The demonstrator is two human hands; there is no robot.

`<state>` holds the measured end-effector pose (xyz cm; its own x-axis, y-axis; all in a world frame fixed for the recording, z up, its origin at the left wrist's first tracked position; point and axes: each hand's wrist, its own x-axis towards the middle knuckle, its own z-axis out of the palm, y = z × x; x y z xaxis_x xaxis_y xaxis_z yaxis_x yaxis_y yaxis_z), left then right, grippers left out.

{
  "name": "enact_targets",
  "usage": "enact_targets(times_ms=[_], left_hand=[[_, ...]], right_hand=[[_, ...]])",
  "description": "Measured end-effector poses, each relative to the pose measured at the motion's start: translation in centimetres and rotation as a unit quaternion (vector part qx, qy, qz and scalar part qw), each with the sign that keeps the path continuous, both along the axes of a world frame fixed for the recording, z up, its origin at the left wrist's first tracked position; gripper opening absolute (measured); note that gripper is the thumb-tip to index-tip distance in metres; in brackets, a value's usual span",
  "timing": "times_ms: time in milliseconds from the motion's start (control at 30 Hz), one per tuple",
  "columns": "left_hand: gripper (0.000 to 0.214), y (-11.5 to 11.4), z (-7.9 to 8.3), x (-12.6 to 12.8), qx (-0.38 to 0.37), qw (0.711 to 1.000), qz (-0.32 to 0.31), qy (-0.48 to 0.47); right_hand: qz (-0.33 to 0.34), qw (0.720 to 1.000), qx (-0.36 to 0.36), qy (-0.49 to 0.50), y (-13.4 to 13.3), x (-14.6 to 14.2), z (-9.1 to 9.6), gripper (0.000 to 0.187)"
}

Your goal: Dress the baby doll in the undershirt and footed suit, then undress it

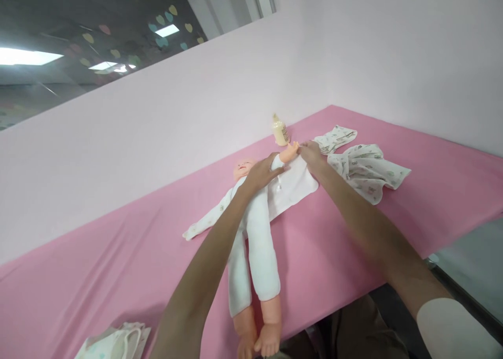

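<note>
A baby doll [262,254] with a white cloth body lies on its back, its feet toward me. One sleeve of a printed baby shirt [208,221] covers the doll's arm on the left. The shirt's pale inner side [293,188] is spread out under the doll's other arm, which is bare of a sleeve and raised. My left hand [262,176] is closed round that raised arm, below the doll's hand [290,152]. Beside the doll's fingers, my right hand [310,153] pinches the upper edge of the shirt. Its fingertips are partly hidden.
A pink sheet [393,233] covers the table. A cream bottle [280,132] stands by the wall. Folded printed cloth [338,138] and a crumpled printed garment [365,170] lie to the right. More folded cloth [118,342] sits at the lower left. White walls border the back and right.
</note>
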<state>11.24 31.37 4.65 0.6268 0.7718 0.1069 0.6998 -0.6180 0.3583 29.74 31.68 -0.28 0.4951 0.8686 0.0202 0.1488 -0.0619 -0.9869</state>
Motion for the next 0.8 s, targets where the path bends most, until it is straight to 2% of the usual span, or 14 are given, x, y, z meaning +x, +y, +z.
enact_targets(times_ms=[100,200,267,367,467,533,633,700,733,800], left_hand=[[0.057,0.1,0.4,-0.3,-0.007,0.999,0.031,0.007],[0.053,0.2,0.3,-0.2,-0.013,0.998,0.05,0.019],[0.05,0.2,0.2,0.0,-0.013,0.999,0.043,0.018],[0.045,0.0,-0.1,0.1,-0.021,0.999,0.036,-0.013],[0.037,-0.2,-0.2,0.2,-0.024,0.998,0.038,-0.045],[0.03,-0.3,-0.2,0.3,-0.021,0.997,0.041,-0.057],[0.029,-0.5,-0.2,0.7,-0.027,0.996,0.039,-0.079],[0.032,-0.7,-0.3,0.9,-0.037,0.994,0.012,-0.103],[0.034,-0.8,-0.3,1.1,-0.04,0.993,-0.007,-0.113],[0.04,-0.8,-0.5,1.2,-0.036,0.992,-0.035,-0.118]], right_hand=[[-0.052,0.998,0.012,0.035,0.0,1.1,1.2,0.017],[-0.08,0.996,0.028,0.02,-0.3,1.1,1.7,0.018],[-0.058,0.997,0.016,-0.049,-0.5,0.9,1.6,0.016],[0.036,0.985,-0.04,-0.166,-1.1,1.0,1.1,0.012],[0.106,0.968,-0.096,-0.206,-1.6,1.4,0.7,0.005],[0.136,0.957,-0.131,-0.219,-1.7,1.4,0.5,0.011],[0.156,0.945,-0.146,-0.249,-1.3,0.2,-0.1,0.042],[0.151,0.937,-0.133,-0.284,-1.0,-1.4,-0.9,0.055],[0.14,0.935,-0.128,-0.301,-0.8,-2.3,-1.4,0.054],[0.107,0.933,-0.128,-0.319,-0.6,-3.9,-2.5,0.041]])
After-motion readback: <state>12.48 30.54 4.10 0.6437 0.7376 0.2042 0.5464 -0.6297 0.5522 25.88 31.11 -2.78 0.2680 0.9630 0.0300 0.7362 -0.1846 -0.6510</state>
